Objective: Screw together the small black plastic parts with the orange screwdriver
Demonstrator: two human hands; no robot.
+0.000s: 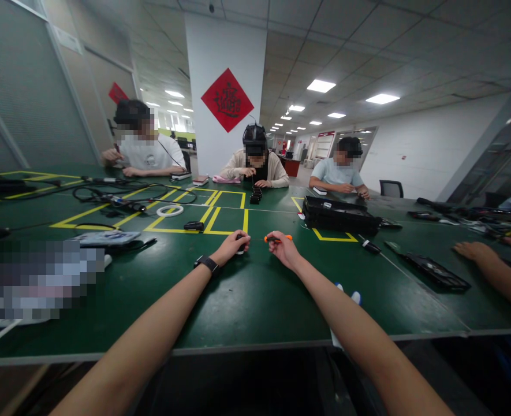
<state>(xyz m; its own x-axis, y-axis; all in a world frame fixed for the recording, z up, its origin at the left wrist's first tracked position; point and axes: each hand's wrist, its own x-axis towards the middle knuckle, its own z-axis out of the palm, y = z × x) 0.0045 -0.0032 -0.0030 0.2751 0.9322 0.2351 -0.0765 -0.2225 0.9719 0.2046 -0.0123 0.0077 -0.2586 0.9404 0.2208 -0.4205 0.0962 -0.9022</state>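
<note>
My left hand (230,248), a dark band on its wrist, is closed around a small black object (240,244) with a pale lower edge. Fingers cover much of it, so its kind cannot be told. In my right hand (285,252) is a screwdriver (273,238) with an orange and black handle, pinched between the fingers. Its thin shaft points left toward the black object; whether the tip touches it is too small to tell. Both hands are over the green table (255,306), near its middle.
A black case-like unit (339,215) lies right of my hands, with a flat black part (432,270) farther right. Leftward are a tape roll (170,211), a small black piece (193,226) and tangled cables (116,200). Several people sit around; one person's hand (476,252) rests at right.
</note>
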